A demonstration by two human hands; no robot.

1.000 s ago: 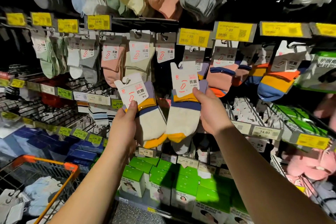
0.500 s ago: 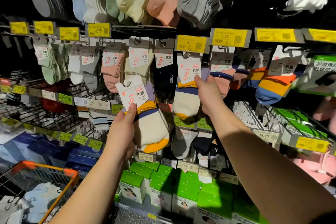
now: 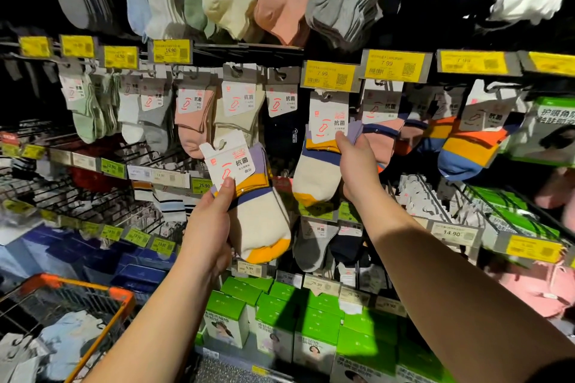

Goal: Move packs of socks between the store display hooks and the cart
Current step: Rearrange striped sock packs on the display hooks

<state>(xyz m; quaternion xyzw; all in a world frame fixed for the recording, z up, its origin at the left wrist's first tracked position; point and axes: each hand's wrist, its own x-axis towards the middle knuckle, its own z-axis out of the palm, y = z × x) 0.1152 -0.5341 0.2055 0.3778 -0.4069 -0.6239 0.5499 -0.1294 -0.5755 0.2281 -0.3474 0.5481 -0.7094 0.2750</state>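
While left hand (image 3: 208,228) grips one sock pack (image 3: 249,196), fingers curled, right hand (image 3: 357,165) pinches another pack (image 3: 320,149) under its hook.

Single head-worn view, forward and slightly down, close to sock display (image 3: 280,109)

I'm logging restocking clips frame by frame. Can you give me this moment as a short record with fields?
setting: store sock display, rows of hooks with yellow price tags
left hand: grip on a cream, yellow and navy sock pack, held clear of the hooks
right hand: grip on a matching pack, its card raised just under a 7.99 tag
cart: lower left, orange rim, sock packs inside
below: green boxes
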